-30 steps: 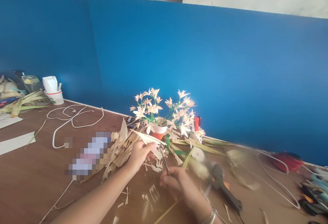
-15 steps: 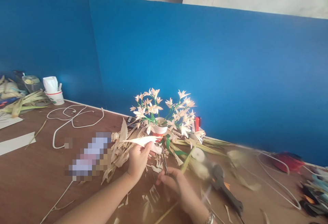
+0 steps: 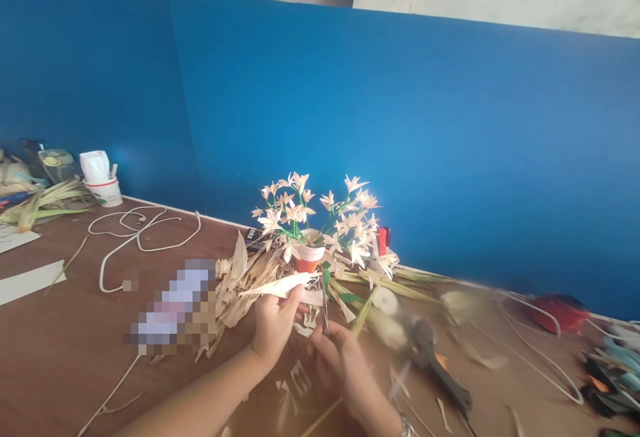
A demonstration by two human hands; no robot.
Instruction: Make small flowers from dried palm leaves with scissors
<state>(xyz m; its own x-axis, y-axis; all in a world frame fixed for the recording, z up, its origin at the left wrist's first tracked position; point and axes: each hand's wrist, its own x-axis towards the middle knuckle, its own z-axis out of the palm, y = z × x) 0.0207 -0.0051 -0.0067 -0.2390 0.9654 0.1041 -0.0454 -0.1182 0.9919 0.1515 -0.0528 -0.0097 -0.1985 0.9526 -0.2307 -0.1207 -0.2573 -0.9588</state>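
My left hand [image 3: 274, 325] pinches a pale dried leaf strip [image 3: 280, 286] that points left, just above the wooden table [image 3: 65, 344]. My right hand [image 3: 336, 364] is closed round small scissors [image 3: 325, 309], whose blades stand upright beside the strip's right end. Both hands hover over cut leaf scraps [image 3: 295, 380]. Just behind them stands an orange-and-white cup [image 3: 308, 257] holding handmade cream flowers [image 3: 320, 214] on green stems. A heap of dried leaves [image 3: 235, 287] lies to the left of my left hand.
A black glue gun [image 3: 437, 367] and white cords [image 3: 540, 357] lie at the right, with a red object [image 3: 563, 314] beyond. A white cable [image 3: 135, 234], a white cup [image 3: 103, 180] and green leaves [image 3: 45, 200] sit at the left. A blue wall panel [image 3: 400, 124] backs the table.
My left hand has tilted the leaf strip from pointing right and down to lying level and pointing left. My right hand with the scissors has moved up closer to it.
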